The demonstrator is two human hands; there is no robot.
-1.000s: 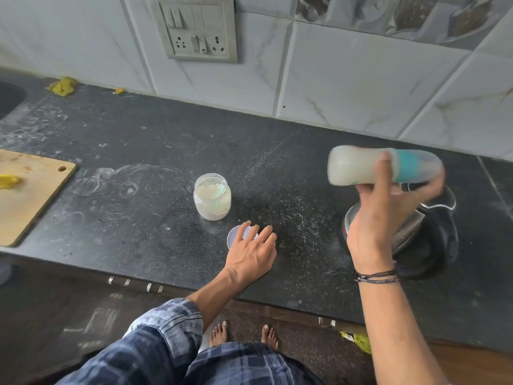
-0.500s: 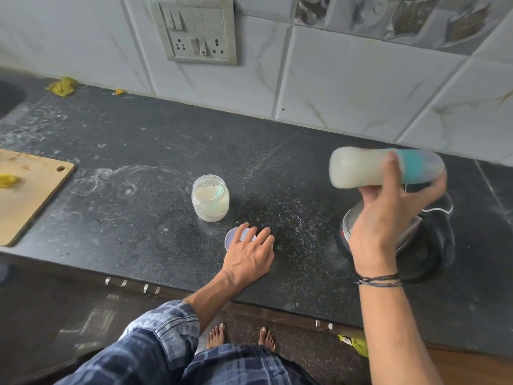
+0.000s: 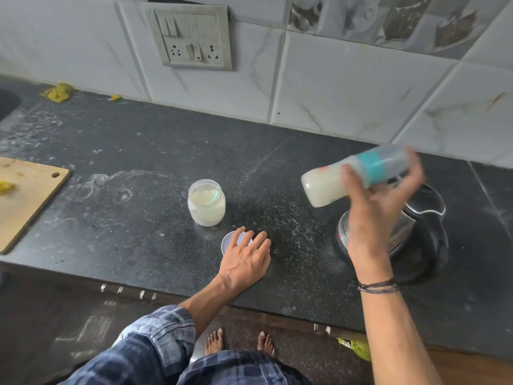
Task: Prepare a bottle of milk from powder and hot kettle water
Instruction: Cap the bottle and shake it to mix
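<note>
My right hand [image 3: 374, 209] grips a baby bottle [image 3: 327, 187] full of white milk, with a teal collar and a clear cap. The bottle lies nearly on its side in the air, base tilted down to the left, above the steel kettle [image 3: 399, 234]. An open jar of milk powder [image 3: 206, 202] with a pale green scoop inside stands on the black counter [image 3: 138, 218]. My left hand [image 3: 245, 259] rests flat with straight fingers on the counter, partly over the jar's round lid [image 3: 230, 241].
A wooden cutting board [image 3: 25, 195] with a yellow scrap lies at the left. A switch and socket panel [image 3: 191, 37] sits on the tiled wall. Yellow scraps lie at the back left by the sink edge. Powder dusts the counter around the jar.
The bottle has swung from level to tilted, base down to the left, and is blurred by motion. My left hand stays on the lid.
</note>
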